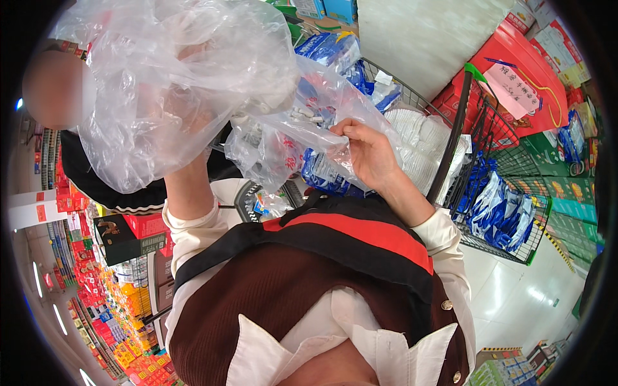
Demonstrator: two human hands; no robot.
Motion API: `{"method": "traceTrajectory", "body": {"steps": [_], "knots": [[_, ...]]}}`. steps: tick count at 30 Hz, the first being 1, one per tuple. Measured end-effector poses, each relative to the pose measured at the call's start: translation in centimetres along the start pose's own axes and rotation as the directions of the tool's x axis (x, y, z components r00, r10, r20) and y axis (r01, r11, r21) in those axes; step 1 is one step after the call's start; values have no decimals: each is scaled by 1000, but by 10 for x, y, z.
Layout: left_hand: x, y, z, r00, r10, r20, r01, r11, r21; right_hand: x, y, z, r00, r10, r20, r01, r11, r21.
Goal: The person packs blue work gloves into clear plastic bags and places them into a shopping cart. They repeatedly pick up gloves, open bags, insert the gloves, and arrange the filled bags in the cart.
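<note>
A large clear plastic bag (145, 82) with red print fills the upper left. My left hand (193, 106) is inside or behind its crumpled film, blurred by the plastic, so its fingers cannot be made out. With thumb and forefinger, my right hand (369, 149) pinches the edge of clear film near the centre. Small white pieces (306, 116) show beside the film. Under it lie blue-and-white plastic packages (321, 176) and another clear bag with red print (270, 154). Stacked white ribbed items (417, 140) stand just right of my right hand.
A wire shopping cart (524, 246) with a green-trimmed handle and blue-white packs is at right. Behind it is a red box (521, 62) bearing a handwritten pink note. A pale pillar (415, 38) rises at top. Another person in black (111, 173) stands close at left, beside stacked goods.
</note>
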State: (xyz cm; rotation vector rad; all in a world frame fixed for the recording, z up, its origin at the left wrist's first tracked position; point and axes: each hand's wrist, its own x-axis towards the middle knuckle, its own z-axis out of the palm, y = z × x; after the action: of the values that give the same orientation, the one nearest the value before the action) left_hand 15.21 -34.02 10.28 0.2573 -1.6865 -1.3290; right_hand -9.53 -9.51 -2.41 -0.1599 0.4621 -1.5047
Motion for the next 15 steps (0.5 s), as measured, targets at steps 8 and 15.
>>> {"method": "traceTrajectory", "body": {"steps": [8, 15], "knots": [[-5, 0, 2, 1000, -18, -14, 17, 994, -107, 5, -7, -1, 980, -179, -83, 178, 984, -21], [-8, 3, 4, 999, -32, -21, 30, 995, -97, 5, -11, -1, 990, -35, -140, 67, 972, 226]]}}
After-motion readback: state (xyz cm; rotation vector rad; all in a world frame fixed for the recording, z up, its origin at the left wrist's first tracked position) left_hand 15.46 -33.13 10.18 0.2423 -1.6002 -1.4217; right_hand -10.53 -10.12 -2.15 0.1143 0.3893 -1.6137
